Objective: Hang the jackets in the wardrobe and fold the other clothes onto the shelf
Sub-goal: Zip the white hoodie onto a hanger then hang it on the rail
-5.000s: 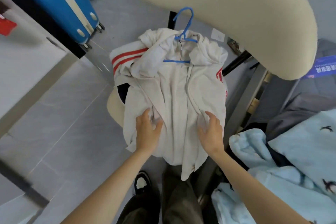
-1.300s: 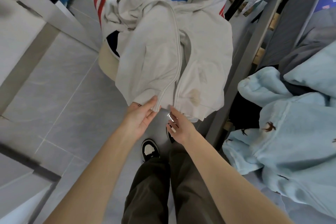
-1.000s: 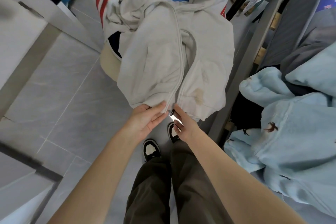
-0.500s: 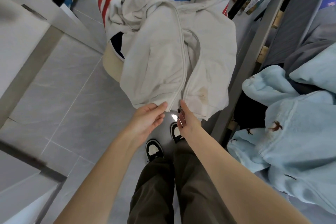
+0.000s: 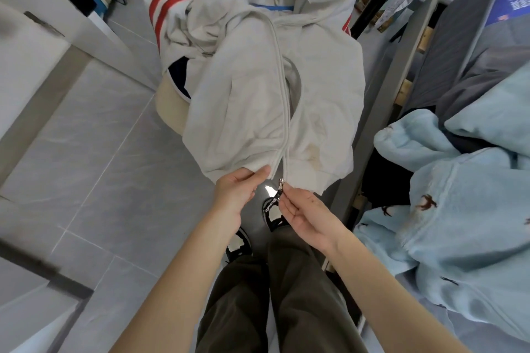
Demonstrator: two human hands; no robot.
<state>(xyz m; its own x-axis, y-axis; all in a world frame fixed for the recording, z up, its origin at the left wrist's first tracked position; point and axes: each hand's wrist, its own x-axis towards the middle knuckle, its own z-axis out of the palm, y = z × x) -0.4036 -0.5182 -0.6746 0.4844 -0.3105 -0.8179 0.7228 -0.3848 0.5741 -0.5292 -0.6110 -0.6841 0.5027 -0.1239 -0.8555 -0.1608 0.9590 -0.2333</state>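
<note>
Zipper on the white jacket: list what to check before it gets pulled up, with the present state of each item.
1. Right hand grip on the zipper pull: ok, the fingertips pinch it.
2. Left hand holding the left hem beside the zip: ok.
3. Zip ends joined at the slider: cannot tell, too small to see.
4. Front panels of the white jacket lying together: not ok, a gap bows open halfway up.
5. Hanger inside the collar: ok, its blue bar shows there.
</note>
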